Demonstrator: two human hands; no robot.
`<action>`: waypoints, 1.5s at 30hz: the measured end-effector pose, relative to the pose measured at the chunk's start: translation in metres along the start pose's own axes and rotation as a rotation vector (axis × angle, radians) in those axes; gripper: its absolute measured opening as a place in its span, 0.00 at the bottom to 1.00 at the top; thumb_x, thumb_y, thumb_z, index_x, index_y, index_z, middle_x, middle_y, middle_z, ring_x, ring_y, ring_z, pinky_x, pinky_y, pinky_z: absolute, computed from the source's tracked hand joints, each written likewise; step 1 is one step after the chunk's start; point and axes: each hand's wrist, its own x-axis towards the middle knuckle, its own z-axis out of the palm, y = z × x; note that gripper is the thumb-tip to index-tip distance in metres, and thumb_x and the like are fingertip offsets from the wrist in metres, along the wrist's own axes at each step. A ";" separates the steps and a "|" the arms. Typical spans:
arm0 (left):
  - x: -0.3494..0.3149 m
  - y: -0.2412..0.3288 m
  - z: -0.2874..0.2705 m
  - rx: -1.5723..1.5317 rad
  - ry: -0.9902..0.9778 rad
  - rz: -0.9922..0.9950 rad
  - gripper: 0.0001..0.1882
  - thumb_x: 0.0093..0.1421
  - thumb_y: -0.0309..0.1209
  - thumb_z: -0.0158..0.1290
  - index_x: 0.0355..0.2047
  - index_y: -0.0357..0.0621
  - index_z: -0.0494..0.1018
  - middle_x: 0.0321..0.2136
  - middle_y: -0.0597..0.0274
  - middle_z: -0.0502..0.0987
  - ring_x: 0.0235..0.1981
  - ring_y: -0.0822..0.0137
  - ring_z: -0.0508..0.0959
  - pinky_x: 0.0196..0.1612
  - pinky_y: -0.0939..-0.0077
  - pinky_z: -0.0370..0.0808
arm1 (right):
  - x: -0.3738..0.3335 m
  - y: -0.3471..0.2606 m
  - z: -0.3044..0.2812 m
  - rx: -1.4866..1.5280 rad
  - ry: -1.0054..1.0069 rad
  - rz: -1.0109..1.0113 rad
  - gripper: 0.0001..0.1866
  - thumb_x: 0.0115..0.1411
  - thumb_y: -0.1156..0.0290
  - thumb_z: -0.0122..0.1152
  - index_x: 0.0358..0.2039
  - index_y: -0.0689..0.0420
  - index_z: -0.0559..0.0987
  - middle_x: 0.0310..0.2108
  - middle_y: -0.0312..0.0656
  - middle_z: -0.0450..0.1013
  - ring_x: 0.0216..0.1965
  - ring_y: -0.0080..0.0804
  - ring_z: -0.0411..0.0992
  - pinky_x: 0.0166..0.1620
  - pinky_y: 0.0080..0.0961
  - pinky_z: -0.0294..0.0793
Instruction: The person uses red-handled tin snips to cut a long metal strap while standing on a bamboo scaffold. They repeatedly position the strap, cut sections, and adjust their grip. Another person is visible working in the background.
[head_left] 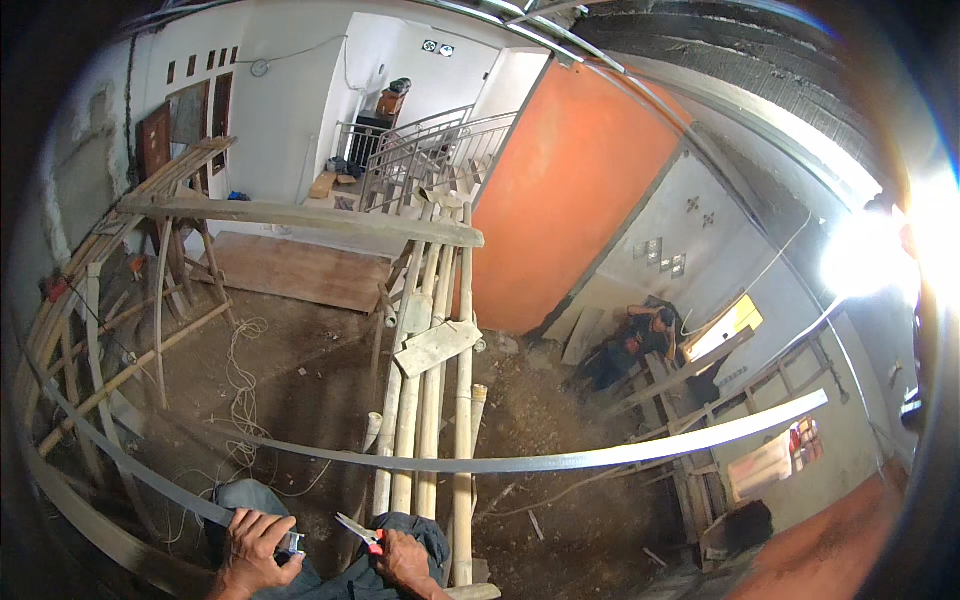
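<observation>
At the lower edge my left hand (256, 553) is closed around a long grey metal channel (150, 482) close to its cut end, which shows between the fingers. From there the channel runs up and away to the far left. My right hand (405, 562) grips a pair of tin snips (356, 532) by the red handles, over my knee. Their pale blades point up and left toward the channel's end, apart from it, and look slightly parted. My legs in dark trousers (330, 580) are under both hands.
Bamboo poles (430, 400) run away from me, bearing a loose board (438, 347) and a cross plank (300, 215). A long metal strip (560, 462) spans ahead. Wooden scaffolding (160, 350) stands left, loose cord (240, 400) below. Another person (640, 340) sits by the right wall.
</observation>
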 end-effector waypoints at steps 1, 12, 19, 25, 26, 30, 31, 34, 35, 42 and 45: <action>0.000 0.000 0.000 -0.006 -0.004 -0.002 0.29 0.39 0.41 0.67 0.42 0.39 0.80 0.36 0.53 0.83 0.38 0.51 0.80 0.49 0.54 0.71 | 0.000 0.000 -0.001 -0.013 -0.004 0.001 0.31 0.48 0.56 0.79 0.46 0.55 0.73 0.38 0.46 0.76 0.42 0.49 0.77 0.43 0.46 0.76; -0.002 0.000 0.001 -0.021 0.008 0.002 0.29 0.41 0.44 0.65 0.41 0.38 0.80 0.37 0.51 0.83 0.38 0.51 0.79 0.48 0.54 0.71 | 0.001 -0.006 -0.007 0.013 -0.036 0.045 0.28 0.51 0.57 0.75 0.48 0.55 0.73 0.40 0.48 0.76 0.44 0.51 0.76 0.46 0.47 0.76; 0.003 0.000 0.000 -0.024 0.016 0.035 0.28 0.45 0.44 0.65 0.44 0.39 0.79 0.37 0.54 0.82 0.37 0.52 0.79 0.47 0.54 0.70 | 0.004 -0.004 -0.004 -0.008 -0.073 0.075 0.26 0.52 0.59 0.73 0.47 0.54 0.74 0.39 0.48 0.76 0.44 0.51 0.77 0.47 0.49 0.77; 0.003 0.002 -0.004 -0.017 -0.017 0.020 0.30 0.45 0.44 0.65 0.45 0.38 0.79 0.39 0.52 0.82 0.38 0.52 0.79 0.47 0.56 0.70 | 0.000 -0.004 -0.003 -0.039 0.051 -0.007 0.28 0.48 0.57 0.78 0.43 0.56 0.73 0.34 0.46 0.75 0.38 0.48 0.77 0.40 0.45 0.77; 0.004 0.003 -0.003 -0.011 -0.001 0.040 0.29 0.44 0.44 0.65 0.44 0.38 0.80 0.38 0.51 0.82 0.38 0.51 0.79 0.46 0.55 0.70 | 0.001 -0.003 -0.005 -0.069 -0.026 0.000 0.30 0.48 0.56 0.78 0.44 0.56 0.72 0.37 0.47 0.76 0.41 0.49 0.78 0.42 0.45 0.77; 0.003 0.006 -0.003 0.024 0.017 0.029 0.30 0.43 0.45 0.65 0.43 0.38 0.80 0.38 0.51 0.82 0.37 0.51 0.79 0.47 0.55 0.71 | 0.001 -0.006 -0.009 -0.005 -0.049 0.049 0.31 0.50 0.55 0.78 0.48 0.55 0.72 0.40 0.47 0.76 0.44 0.49 0.77 0.45 0.45 0.76; 0.003 0.006 -0.003 0.016 0.017 0.029 0.30 0.43 0.45 0.65 0.43 0.38 0.80 0.38 0.51 0.82 0.37 0.51 0.79 0.47 0.55 0.71 | 0.002 -0.006 -0.009 -0.003 -0.057 0.047 0.31 0.50 0.55 0.77 0.48 0.55 0.73 0.40 0.47 0.76 0.45 0.49 0.77 0.45 0.45 0.76; 0.002 0.006 -0.003 0.003 0.016 0.031 0.30 0.43 0.46 0.65 0.43 0.38 0.80 0.38 0.51 0.82 0.37 0.51 0.79 0.47 0.55 0.71 | 0.001 -0.007 -0.009 -0.003 -0.057 0.047 0.30 0.51 0.55 0.77 0.48 0.55 0.73 0.41 0.46 0.76 0.45 0.49 0.76 0.46 0.45 0.75; 0.002 0.006 -0.002 0.007 0.017 0.033 0.30 0.43 0.46 0.65 0.43 0.38 0.80 0.38 0.51 0.82 0.37 0.51 0.79 0.47 0.55 0.71 | 0.000 -0.007 -0.009 -0.024 -0.059 0.042 0.30 0.51 0.55 0.76 0.48 0.55 0.73 0.41 0.46 0.76 0.46 0.48 0.76 0.46 0.44 0.75; 0.002 0.006 -0.003 0.001 0.000 0.023 0.31 0.43 0.46 0.65 0.44 0.38 0.79 0.38 0.50 0.82 0.38 0.50 0.79 0.48 0.54 0.71 | 0.001 -0.007 -0.009 0.001 -0.072 0.049 0.29 0.52 0.56 0.75 0.49 0.55 0.72 0.42 0.47 0.76 0.46 0.48 0.76 0.46 0.45 0.75; 0.002 0.007 -0.004 0.004 -0.017 0.011 0.31 0.44 0.46 0.65 0.45 0.38 0.79 0.38 0.50 0.82 0.38 0.50 0.79 0.49 0.53 0.71 | 0.002 -0.006 -0.008 -0.006 -0.084 0.056 0.29 0.52 0.56 0.75 0.49 0.55 0.72 0.42 0.47 0.76 0.46 0.49 0.76 0.46 0.45 0.76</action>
